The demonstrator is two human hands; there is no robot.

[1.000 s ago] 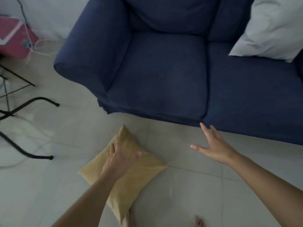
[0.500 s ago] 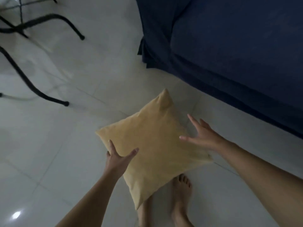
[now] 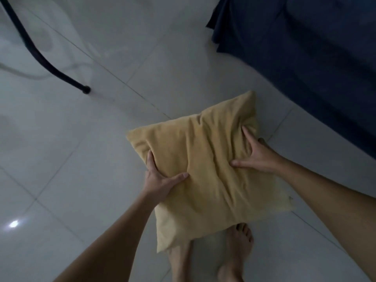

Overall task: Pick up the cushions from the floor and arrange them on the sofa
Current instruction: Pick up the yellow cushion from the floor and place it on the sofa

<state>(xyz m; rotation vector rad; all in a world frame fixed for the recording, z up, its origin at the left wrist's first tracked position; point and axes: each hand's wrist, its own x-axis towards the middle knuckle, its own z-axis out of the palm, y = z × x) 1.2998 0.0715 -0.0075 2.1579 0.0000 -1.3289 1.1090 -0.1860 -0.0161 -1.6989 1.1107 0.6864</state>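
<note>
A yellow square cushion (image 3: 205, 171) is held between both my hands above the pale tiled floor, tilted like a diamond. My left hand (image 3: 160, 180) grips its left edge, thumb pressed into the top face. My right hand (image 3: 258, 157) grips the right edge, fingers sunk into the fabric. The dark blue sofa (image 3: 305, 58) fills the upper right, its front skirt close beyond the cushion. Only the sofa's lower front and part of a seat show.
A black metal furniture leg (image 3: 46, 64) curves across the floor at the upper left. My bare feet (image 3: 234, 251) stand under the cushion's lower corner. Glossy white tiles (image 3: 81, 159) spread to the left.
My view has dropped toward the floor. Both hands went from open over the cushion to gripping its two sides, and the cushion has come up closer to me.
</note>
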